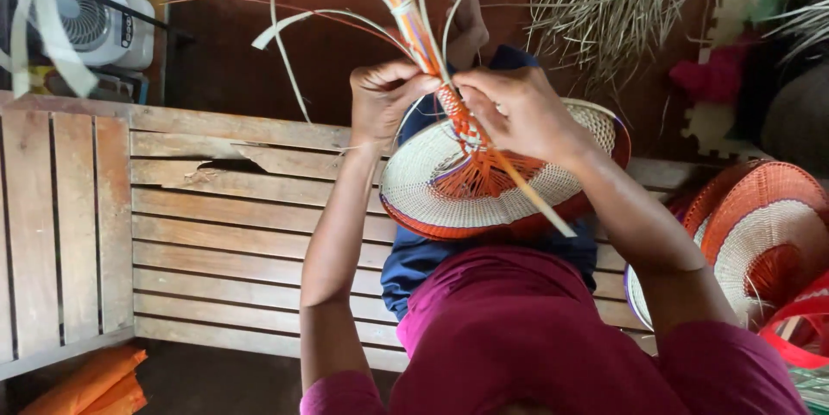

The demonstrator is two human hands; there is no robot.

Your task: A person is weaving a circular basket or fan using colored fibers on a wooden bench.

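Woven fan (484, 182), cream with an orange rim, rests on your lap above the wooden slat bench (216, 234). Your left hand (384, 100) is closed, pinching the bundle of strips (406, 0) where it meets the fan's orange-wrapped stem. Your right hand (518, 113) pinches that stem from the other side, one pale strip trailing under it. Further right lies a second orange-and-cream woven fan (760, 234) beside red strapping (799, 329). A white electric fan (86, 18) stands top left; folded orange cloth (95, 385) lies bottom left.

white fan (86, 13), wooden bench (199, 234), orange cloth (91, 383)
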